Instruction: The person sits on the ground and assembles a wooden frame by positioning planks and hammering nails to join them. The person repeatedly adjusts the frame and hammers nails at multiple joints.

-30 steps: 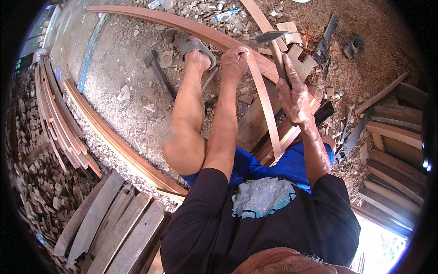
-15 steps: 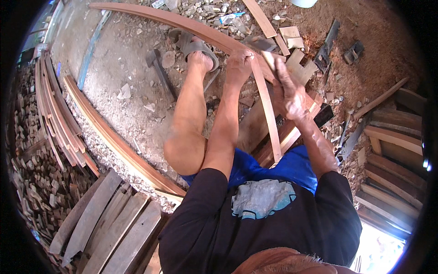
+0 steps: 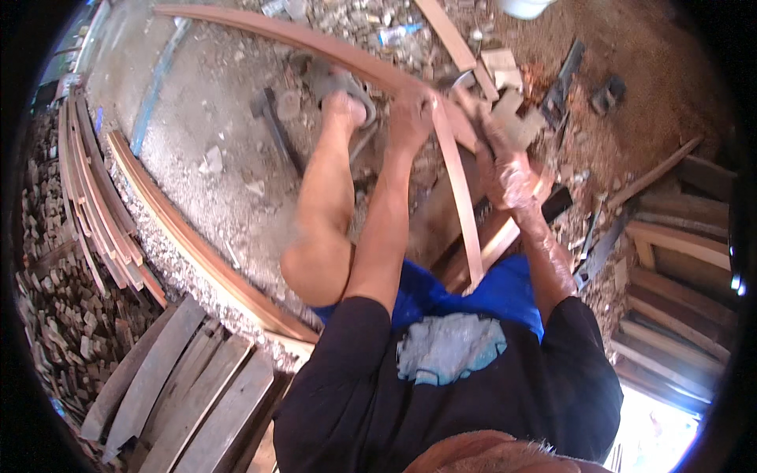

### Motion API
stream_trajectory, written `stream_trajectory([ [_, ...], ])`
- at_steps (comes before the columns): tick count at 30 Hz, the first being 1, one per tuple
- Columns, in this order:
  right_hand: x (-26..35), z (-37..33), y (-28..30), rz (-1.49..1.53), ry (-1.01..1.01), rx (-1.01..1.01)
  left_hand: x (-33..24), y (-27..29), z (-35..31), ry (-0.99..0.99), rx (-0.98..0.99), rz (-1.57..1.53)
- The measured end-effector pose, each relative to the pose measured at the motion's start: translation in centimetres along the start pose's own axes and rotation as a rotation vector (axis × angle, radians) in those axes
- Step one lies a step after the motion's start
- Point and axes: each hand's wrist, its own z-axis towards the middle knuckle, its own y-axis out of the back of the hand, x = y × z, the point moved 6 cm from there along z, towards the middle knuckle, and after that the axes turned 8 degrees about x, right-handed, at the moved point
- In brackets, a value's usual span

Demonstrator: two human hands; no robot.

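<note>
A long curved reddish wooden piece (image 3: 315, 43) runs from the far left to my hands. My left hand (image 3: 410, 126) is closed around its near end, where a narrow thin wooden strip (image 3: 457, 185) meets it and slants back toward my lap. To the right, my right hand (image 3: 505, 173) is blurred by motion, its fingers stretched forward and pressed together against the wood. Something small seems to be in them, but I cannot make it out. Beneath the hands, a thicker wooden piece (image 3: 501, 232) lies between my legs.
A hammer-like tool (image 3: 277, 130) lies on the floor left of my sandalled foot (image 3: 344, 102). Curved wooden strips (image 3: 201, 244) and grey boards (image 3: 189, 386) lie at the left. Stacked wooden pieces (image 3: 682, 244) stand at the right. Wood scraps (image 3: 505, 71) and a white bucket (image 3: 524, 6) are ahead.
My right hand has shifted slightly nearer to me and its fingers have blurred. My left hand stays at the same place on the wood.
</note>
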Motion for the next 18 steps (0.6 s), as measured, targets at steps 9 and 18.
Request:
stream_trajectory([
  [9, -10.6, -8.6, 7.0, 0.227, -0.322, -0.369, 10.1, 3.0, -6.4, 0.654, -0.114, -0.46],
  [18, -18.5, -16.9, 8.5, 0.48, -0.657, -0.507, 0.2, -7.5, -8.5, 0.813, 0.115, -0.847],
])
